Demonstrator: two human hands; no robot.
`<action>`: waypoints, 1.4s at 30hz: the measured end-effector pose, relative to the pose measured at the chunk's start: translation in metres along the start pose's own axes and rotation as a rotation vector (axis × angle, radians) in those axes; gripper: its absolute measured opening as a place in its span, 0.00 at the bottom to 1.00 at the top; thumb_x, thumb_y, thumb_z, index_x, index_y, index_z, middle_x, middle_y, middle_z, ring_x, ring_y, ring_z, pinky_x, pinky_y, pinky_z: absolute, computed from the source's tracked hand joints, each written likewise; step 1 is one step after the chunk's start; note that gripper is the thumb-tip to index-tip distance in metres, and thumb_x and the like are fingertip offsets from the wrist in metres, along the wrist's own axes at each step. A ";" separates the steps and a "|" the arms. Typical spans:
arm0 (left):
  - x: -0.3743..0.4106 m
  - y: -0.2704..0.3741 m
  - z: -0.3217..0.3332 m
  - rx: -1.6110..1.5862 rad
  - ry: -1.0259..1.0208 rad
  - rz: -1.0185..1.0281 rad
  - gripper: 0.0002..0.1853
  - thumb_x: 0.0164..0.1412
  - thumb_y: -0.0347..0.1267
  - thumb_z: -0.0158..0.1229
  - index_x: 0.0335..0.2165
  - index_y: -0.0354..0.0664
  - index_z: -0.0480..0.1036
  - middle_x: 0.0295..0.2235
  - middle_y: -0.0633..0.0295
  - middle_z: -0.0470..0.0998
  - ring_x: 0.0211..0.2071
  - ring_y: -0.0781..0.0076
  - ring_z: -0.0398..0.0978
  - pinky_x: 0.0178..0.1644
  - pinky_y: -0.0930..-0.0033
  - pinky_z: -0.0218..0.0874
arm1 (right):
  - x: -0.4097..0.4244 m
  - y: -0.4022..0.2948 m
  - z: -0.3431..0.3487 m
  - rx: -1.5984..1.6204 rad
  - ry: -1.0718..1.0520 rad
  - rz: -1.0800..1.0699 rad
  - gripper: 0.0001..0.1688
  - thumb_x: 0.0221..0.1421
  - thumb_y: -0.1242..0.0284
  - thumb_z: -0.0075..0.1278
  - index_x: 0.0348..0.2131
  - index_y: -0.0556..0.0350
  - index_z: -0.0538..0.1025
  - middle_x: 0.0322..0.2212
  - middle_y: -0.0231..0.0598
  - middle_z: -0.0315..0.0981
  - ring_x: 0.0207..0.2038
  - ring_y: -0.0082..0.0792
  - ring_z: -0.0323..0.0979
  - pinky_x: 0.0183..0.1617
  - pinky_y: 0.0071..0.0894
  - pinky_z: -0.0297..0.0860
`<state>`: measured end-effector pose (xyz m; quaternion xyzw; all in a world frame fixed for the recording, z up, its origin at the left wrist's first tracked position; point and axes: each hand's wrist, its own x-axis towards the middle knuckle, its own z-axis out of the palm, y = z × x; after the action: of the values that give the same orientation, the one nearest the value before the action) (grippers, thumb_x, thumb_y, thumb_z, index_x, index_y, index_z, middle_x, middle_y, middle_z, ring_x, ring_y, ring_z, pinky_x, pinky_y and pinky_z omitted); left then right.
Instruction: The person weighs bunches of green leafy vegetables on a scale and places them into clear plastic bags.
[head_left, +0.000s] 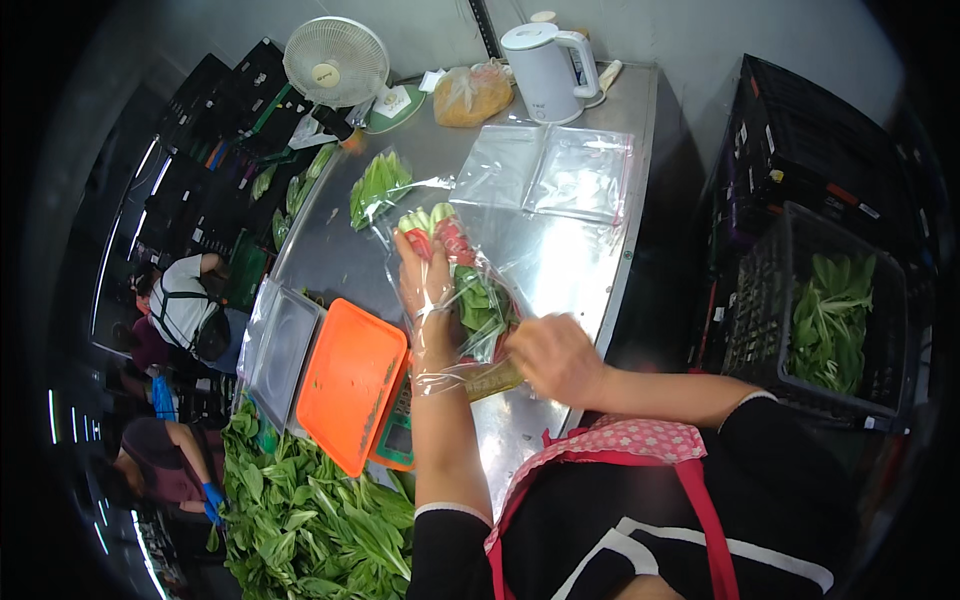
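Note:
My left hand (424, 279) is inside a clear plastic bag (495, 281), its fingers around the pale stem ends of a bundle of leafy greens (474, 304). Red printed wrapping (453, 238) covers part of the stems. The mouth of the bag lies around my left wrist and forearm. My right hand (553, 358), slightly blurred, is closed on the bag's near right edge; its fingertips are hidden. Beyond my left hand, another bagged bunch of greens (381, 187) rests on the metal table (330, 232).
Left of my forearm sit an orange scale tray (352, 382), a clear plastic tray (283, 360) and heaped loose greens (315, 517). Flat clear bags (581, 172), a white kettle (541, 75) and a fan (336, 64) stand farther back. A black crate (765, 300) holds greens at right. Two people (187, 304) work at left.

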<state>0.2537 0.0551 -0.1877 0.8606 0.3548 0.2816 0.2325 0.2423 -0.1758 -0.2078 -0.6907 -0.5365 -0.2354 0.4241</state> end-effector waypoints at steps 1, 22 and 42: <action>0.001 0.005 -0.003 -0.040 0.000 -0.026 0.39 0.55 0.39 0.53 0.60 0.39 0.48 0.40 0.35 0.73 0.40 0.37 0.72 0.45 0.51 0.62 | -0.003 0.004 -0.004 0.000 -0.016 0.268 0.10 0.48 0.72 0.51 0.33 0.57 0.71 0.32 0.36 0.68 0.35 0.38 0.67 0.40 0.37 0.62; -0.080 -0.021 0.079 0.315 -0.167 -0.096 0.40 0.54 0.38 0.58 0.61 0.46 0.49 0.35 0.43 0.72 0.36 0.47 0.73 0.37 0.54 0.65 | -0.014 -0.032 0.018 0.119 -0.392 0.018 0.28 0.42 0.65 0.53 0.43 0.61 0.69 0.46 0.47 0.63 0.50 0.43 0.61 0.51 0.38 0.57; -0.100 -0.035 0.047 -0.061 -0.419 0.417 0.39 0.53 0.38 0.58 0.61 0.51 0.52 0.31 0.46 0.70 0.32 0.46 0.72 0.36 0.54 0.65 | 0.057 0.220 0.161 0.942 -0.857 1.086 0.15 0.55 0.64 0.54 0.22 0.56 0.78 0.16 0.28 0.69 0.18 0.18 0.59 0.21 0.21 0.56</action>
<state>0.2083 -0.0064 -0.2756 0.9470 0.1063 0.1502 0.2634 0.4460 -0.0241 -0.3219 -0.6333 -0.2861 0.5335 0.4822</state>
